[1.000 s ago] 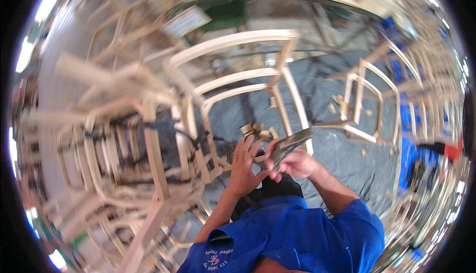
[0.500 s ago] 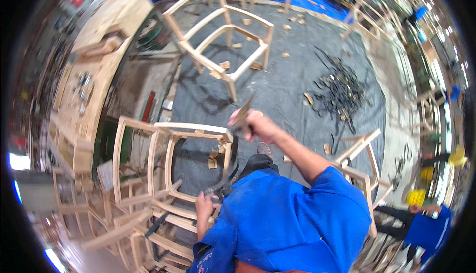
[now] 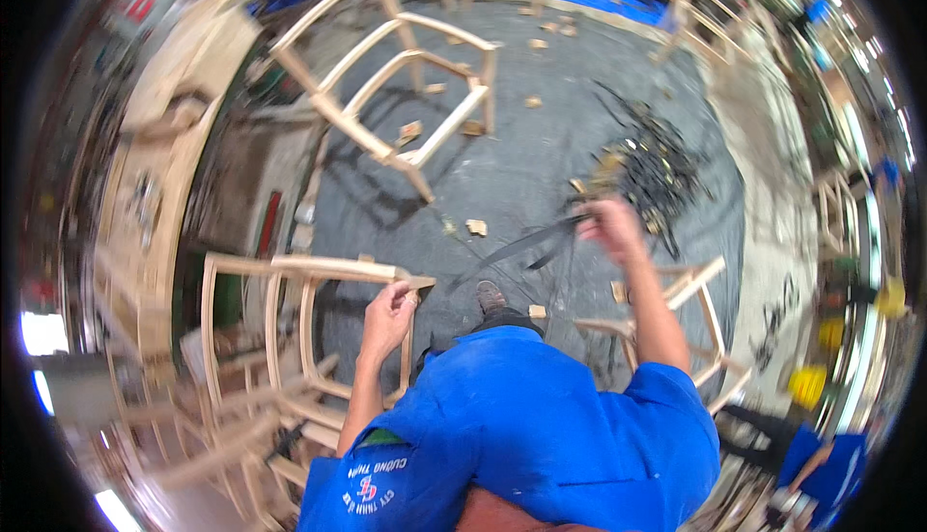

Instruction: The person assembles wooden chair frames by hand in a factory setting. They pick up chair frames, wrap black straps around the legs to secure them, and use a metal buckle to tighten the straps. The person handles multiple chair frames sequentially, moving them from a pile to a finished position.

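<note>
At the centre left, a bare wooden chair frame (image 3: 290,329) stands close by me. My left hand (image 3: 388,312) is closed at its near corner, where a small pale wood piece (image 3: 420,282) sticks out past the fingertips; whether that piece is loose or part of the frame I cannot tell. My right hand (image 3: 610,228) is stretched forward, fingers closed on a black strap (image 3: 541,240) that trails to the left in the air, blurred. Just beyond that hand lies a heap of black straps (image 3: 661,180) on the dark floor sheet (image 3: 570,155).
Another chair frame (image 3: 406,88) stands ahead, with small wood blocks (image 3: 476,228) scattered around. A frame (image 3: 676,300) sits at my right. A long wooden workbench (image 3: 174,175) runs along the left. A co-worker in blue (image 3: 821,460) is at the lower right.
My right hand has swung right and away from the chair frame, with the strap now trailing from it. My left hand has risen from the frame's lower side to its near corner.
</note>
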The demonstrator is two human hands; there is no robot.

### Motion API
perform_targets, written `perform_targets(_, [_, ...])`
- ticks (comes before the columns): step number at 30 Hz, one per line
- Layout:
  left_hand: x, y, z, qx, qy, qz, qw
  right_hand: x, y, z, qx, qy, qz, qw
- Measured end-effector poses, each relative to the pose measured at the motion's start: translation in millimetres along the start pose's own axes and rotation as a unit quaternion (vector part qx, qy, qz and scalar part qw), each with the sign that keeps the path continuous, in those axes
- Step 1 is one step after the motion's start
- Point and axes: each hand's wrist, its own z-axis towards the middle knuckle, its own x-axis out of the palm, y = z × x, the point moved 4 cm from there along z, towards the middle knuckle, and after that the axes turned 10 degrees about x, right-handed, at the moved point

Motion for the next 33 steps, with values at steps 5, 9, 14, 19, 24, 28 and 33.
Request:
perform_targets(5, [-20.7, 125.9, -63.5, -0.090, -0.073, 0.153, 0.981, -204.5, 112.4, -48.6, -0.325, -0.512, -0.258, 0.752])
perform_targets(9, [-75.3, 172.8, -183.9, -0.399, -0.130, 0.198, 0.886, -129.4, 33.7, 36.6, -0.059, -0.147, -0.020, 0.987])
perform_targets(14, [-73.3, 204.1, -278.5, -0.560, -0.269, 0.171, 0.765, 68.9, -132.1, 59.9, 0.116, 0.052, -0.293, 0.948])
perform_targets(19, [-67.0, 247.3, -296.7, -0.554, -0.284, 0.069, 0.779, 209.2, -216.8, 20.0, 0.005, 0.300, -0.579, 0.758])
perform_targets(24, [-74.8, 290.9, -302.6, -0.573, -0.345, 0.026, 0.743, 217.6, -193.0, 4.3, 0.137, 0.198, -0.538, 0.808])
perform_targets(28, [-87.0, 318.1, -282.3, -0.533, -0.315, 0.029, 0.785, 153.9, -153.0, 6.5, 0.143, 0.012, -0.485, 0.863])
perform_targets(33, [-76.7, 355.9, -262.3, -0.544, -0.270, -0.053, 0.793, 103.2, -148.7, -18.0, 0.220, -0.064, -0.427, 0.875])
